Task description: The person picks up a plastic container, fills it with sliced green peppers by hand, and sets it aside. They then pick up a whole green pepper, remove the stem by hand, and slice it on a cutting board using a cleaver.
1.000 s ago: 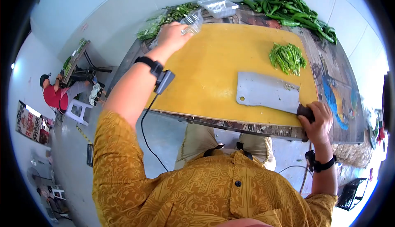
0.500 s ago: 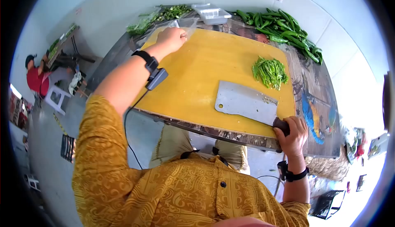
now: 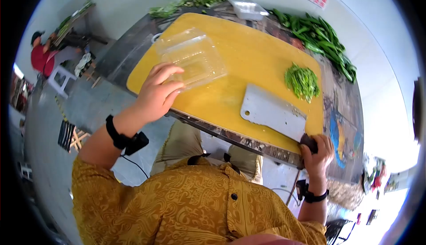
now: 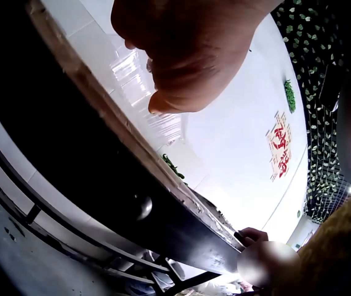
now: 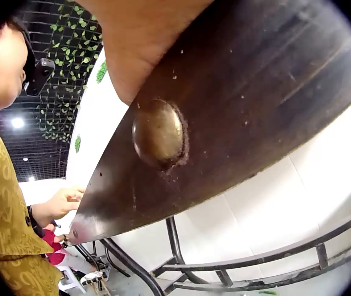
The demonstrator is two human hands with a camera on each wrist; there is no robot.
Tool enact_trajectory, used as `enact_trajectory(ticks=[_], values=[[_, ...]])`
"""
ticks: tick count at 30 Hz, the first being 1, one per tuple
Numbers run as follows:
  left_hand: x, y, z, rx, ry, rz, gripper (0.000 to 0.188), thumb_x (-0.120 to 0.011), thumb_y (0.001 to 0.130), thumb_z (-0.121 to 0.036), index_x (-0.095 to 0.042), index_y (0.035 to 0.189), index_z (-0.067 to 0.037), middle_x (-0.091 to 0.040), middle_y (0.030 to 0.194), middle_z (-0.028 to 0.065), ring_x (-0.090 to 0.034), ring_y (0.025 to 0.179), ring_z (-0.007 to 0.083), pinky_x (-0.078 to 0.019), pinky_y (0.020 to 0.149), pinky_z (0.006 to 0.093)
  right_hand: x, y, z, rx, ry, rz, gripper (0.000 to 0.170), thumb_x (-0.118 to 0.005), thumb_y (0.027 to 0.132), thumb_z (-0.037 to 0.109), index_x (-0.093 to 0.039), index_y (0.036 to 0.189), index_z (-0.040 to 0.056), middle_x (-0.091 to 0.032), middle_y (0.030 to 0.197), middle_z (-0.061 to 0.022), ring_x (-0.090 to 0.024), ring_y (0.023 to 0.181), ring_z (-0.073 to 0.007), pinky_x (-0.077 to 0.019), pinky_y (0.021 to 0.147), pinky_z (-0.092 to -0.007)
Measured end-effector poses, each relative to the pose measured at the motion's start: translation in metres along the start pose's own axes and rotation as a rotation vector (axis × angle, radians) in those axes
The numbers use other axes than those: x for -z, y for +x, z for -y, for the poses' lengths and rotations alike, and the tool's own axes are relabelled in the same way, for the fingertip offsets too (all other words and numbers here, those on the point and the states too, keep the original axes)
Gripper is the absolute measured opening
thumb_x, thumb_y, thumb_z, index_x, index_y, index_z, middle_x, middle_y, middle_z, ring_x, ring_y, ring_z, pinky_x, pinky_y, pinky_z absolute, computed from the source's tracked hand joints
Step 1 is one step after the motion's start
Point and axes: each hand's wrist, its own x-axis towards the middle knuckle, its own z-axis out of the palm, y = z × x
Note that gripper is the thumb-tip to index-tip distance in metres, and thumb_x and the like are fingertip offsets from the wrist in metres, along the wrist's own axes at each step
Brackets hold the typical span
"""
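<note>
At the left part of the yellow cutting board, my left hand pinches the near edge of a clear plastic container between thumb and fingers. The container lies opened out over the board; the left wrist view shows its ridged clear plastic beyond the fingers. With my right hand I grip the dark handle of a cleaver at the board's near right corner. Its broad blade rests flat on the board, with green bits stuck near the handle end. A small heap of sliced green peppers sits behind the blade.
Whole long green peppers are piled at the back right of the table. Clear plastic boxes stand at the back middle, beside cut green pieces. At far left a person in red sits near a white stool.
My left hand has come from the board's far left edge toward me, drawing the clear container onto the board. The right hand keeps its hold on the cleaver; the head view has shifted.
</note>
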Motion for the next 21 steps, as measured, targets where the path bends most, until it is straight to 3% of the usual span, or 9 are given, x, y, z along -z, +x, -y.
enact_trajectory(ticks=[6, 10, 11, 12, 14, 17, 21], values=[[-0.019, 0.001, -0.009, -0.019, -0.077, -0.091, 0.014, -0.062, 0.069, 0.008, -0.062, 0.081, 0.0, -0.054, 0.121, 0.0154, -0.049, 0.115, 0.0356, -0.0408, 0.095, 0.0437, 0.024, 0.004, -0.017, -0.207, 0.108, -0.051, 0.031, -0.077, 0.06, 0.009, -0.064, 0.087, 0.0019, -0.063, 0.085, -0.0131, -0.061, 0.077, -0.0306, -0.0495, 0.071, -0.0361], [-0.028, 0.004, -0.009, -0.014, -0.148, -0.094, 0.013, -0.061, 0.068, 0.007, -0.061, 0.078, -0.001, -0.052, 0.122, 0.0157, -0.049, 0.114, 0.0363, -0.0419, 0.094, 0.0437, 0.048, 0.035, -0.041, -0.292, 0.123, -0.09, 0.023, -0.074, 0.071, 0.012, -0.064, 0.089, 0.002, -0.064, 0.083, -0.0121, -0.062, 0.074, -0.0251, -0.0494, 0.068, -0.0341], [-0.031, 0.004, -0.007, -0.031, -0.148, -0.108, 0.013, -0.061, 0.068, 0.007, -0.061, 0.078, -0.001, -0.052, 0.122, 0.0157, -0.049, 0.114, 0.0365, -0.042, 0.093, 0.0439, 0.052, 0.047, -0.048, -0.27, 0.072, -0.063, 0.02, -0.072, 0.075, 0.015, -0.065, 0.09, 0.003, -0.064, 0.083, -0.0116, -0.062, 0.073, -0.0241, -0.0492, 0.067, -0.034], [-0.035, 0.003, -0.006, -0.044, -0.148, -0.123, 0.013, -0.061, 0.067, 0.007, -0.061, 0.078, -0.002, -0.053, 0.122, 0.0156, -0.049, 0.114, 0.0367, -0.0422, 0.093, 0.0441, 0.054, 0.061, -0.049, -0.4, 0.068, -0.023, 0.02, -0.071, 0.077, 0.019, -0.066, 0.091, 0.0049, -0.065, 0.082, -0.0112, -0.063, 0.074, -0.0228, -0.0488, 0.067, -0.0333], [-0.037, 0.002, -0.006, -0.069, -0.142, -0.139, 0.013, -0.06, 0.067, 0.007, -0.061, 0.077, -0.002, -0.053, 0.121, 0.0155, -0.049, 0.113, 0.0372, -0.0425, 0.093, 0.0445, 0.051, 0.092, -0.06, -0.391, 0.028, 0.011, 0.025, -0.073, 0.077, 0.025, -0.066, 0.092, 0.0059, -0.065, 0.08, -0.0107, -0.063, 0.074, -0.0233, -0.0486, 0.068, -0.0343], [-0.034, 0.001, -0.01, -0.084, -0.126, -0.167, 0.013, -0.06, 0.066, 0.006, -0.06, 0.076, -0.003, -0.054, 0.119, 0.0156, -0.05, 0.111, 0.0381, -0.043, 0.091, 0.0451, 0.031, 0.14, -0.059, -0.228, -0.097, 0.028, 0.036, -0.072, 0.078, 0.039, -0.068, 0.094, 0.0074, -0.067, 0.08, -0.0101, -0.064, 0.074, -0.0252, -0.0486, 0.067, -0.0365], [-0.036, -0.002, -0.008, -0.066, -0.119, -0.245, 0.012, -0.059, 0.065, 0.004, -0.06, 0.075, -0.002, -0.055, 0.116, 0.0161, -0.05, 0.109, 0.0387, -0.0434, 0.09, 0.0454, -0.012, 0.2, -0.028, -0.272, -0.186, 0.2, 0.047, -0.067, 0.078, 0.055, -0.071, 0.093, 0.0107, -0.068, 0.082, -0.0093, -0.065, 0.075, -0.0261, -0.0486, 0.067, -0.0388]])
